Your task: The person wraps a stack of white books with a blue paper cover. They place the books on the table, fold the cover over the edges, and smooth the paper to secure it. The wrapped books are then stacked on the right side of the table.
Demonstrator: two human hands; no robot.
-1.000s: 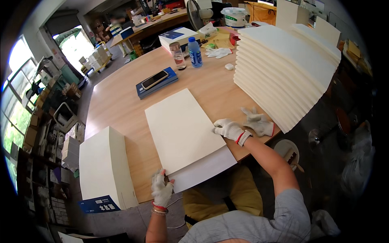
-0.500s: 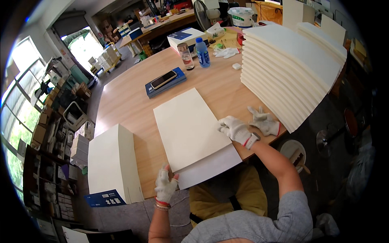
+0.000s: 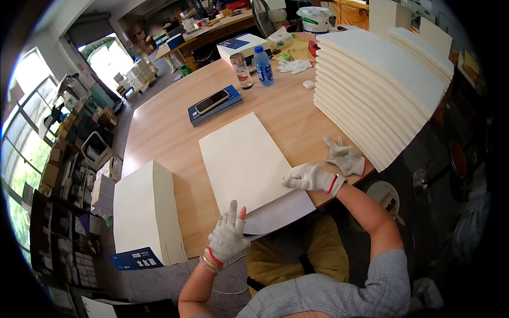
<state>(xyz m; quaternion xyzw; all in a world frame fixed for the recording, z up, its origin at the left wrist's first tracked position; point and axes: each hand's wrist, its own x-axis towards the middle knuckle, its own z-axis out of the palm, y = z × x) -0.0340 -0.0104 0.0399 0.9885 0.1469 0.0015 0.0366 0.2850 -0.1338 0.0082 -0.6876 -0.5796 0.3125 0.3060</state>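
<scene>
Cream paper (image 3: 246,161) looks mid-squaring over the white sheet (image 3: 283,210), left hand (image 3: 228,237) loosely open, right hand (image 3: 310,177) half-curled, can't tell if gripping, so light nudges seem called for.

Top sheet (image 3: 244,159) smooth, matt paper; tabletop (image 3: 159,119) smooth, wood-grained; loose glove (image 3: 345,157) knitted cloth; bottle (image 3: 263,69) glossy plastic.

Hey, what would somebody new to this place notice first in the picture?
Probably the tall, pale layered stack on the right side of the table. Next, the cream sheet in the middle, with the gloved left hand by its lower-left corner and the gloved right hand at its right edge. Beyond it, a phone lies on a blue book.
</scene>
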